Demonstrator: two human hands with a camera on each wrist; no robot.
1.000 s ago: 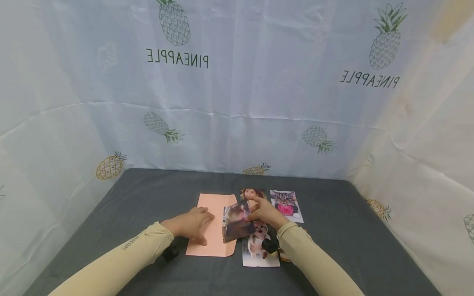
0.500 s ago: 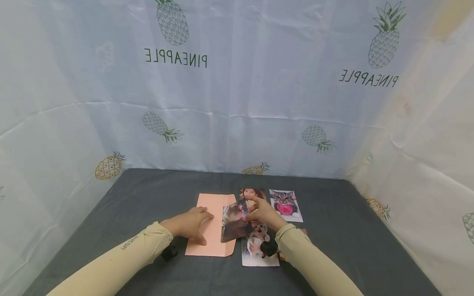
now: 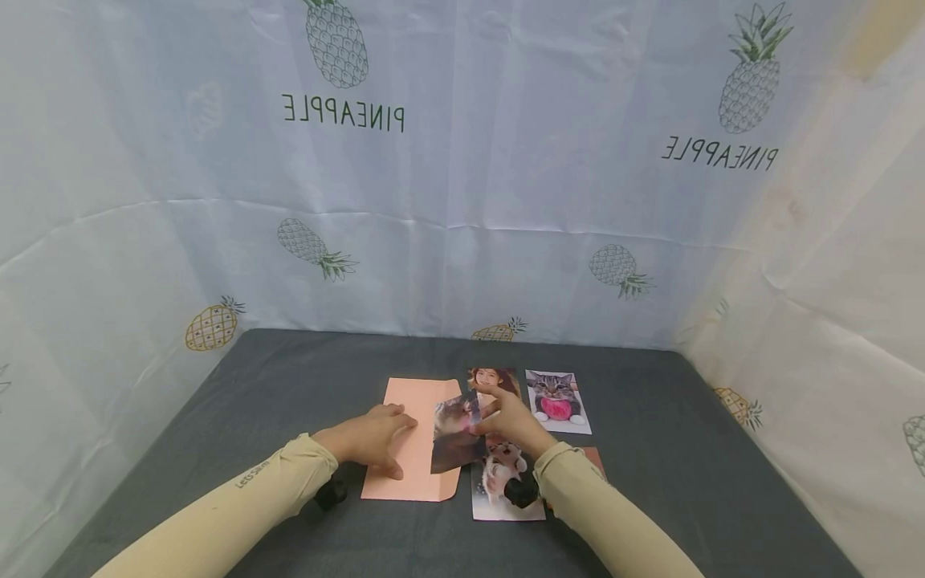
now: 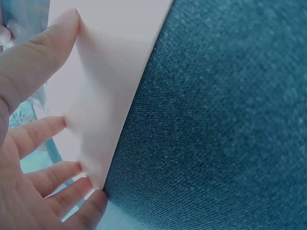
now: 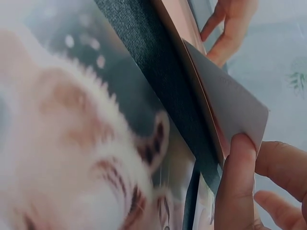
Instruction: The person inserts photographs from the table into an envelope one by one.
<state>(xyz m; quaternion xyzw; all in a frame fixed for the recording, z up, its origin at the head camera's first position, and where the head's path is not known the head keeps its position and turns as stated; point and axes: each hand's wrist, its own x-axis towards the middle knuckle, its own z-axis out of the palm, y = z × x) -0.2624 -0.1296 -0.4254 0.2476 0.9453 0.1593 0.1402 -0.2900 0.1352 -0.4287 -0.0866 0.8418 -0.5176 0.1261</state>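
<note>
A pink envelope (image 3: 422,393) lies flat on the dark cloth, its flap side to the right. My left hand (image 3: 368,441) rests on its left part with fingers and thumb spread; the left wrist view has these fingertips on the pale envelope (image 4: 103,72). My right hand (image 3: 515,421) pinches the right edge of a dark, glossy photo (image 3: 457,451) between thumb and fingers. That photo overlaps the envelope's right side, tilted. In the right wrist view the photo's plain grey back (image 5: 230,98) rises beside the envelope's edge. A kitten photo (image 3: 499,502) lies under the right wrist, partly hidden.
Behind the right hand lies a portrait photo (image 3: 494,376), partly covered. A photo of a cat with a pink ball (image 3: 555,397) lies to its right. An orange-toned photo (image 3: 595,457) shows past the right sleeve. A pineapple-print curtain (image 3: 462,281) encloses the table.
My right hand has shifted slightly left and the photo has turned a little more upright, showing less of its right side. The left hand and envelope hold still.
</note>
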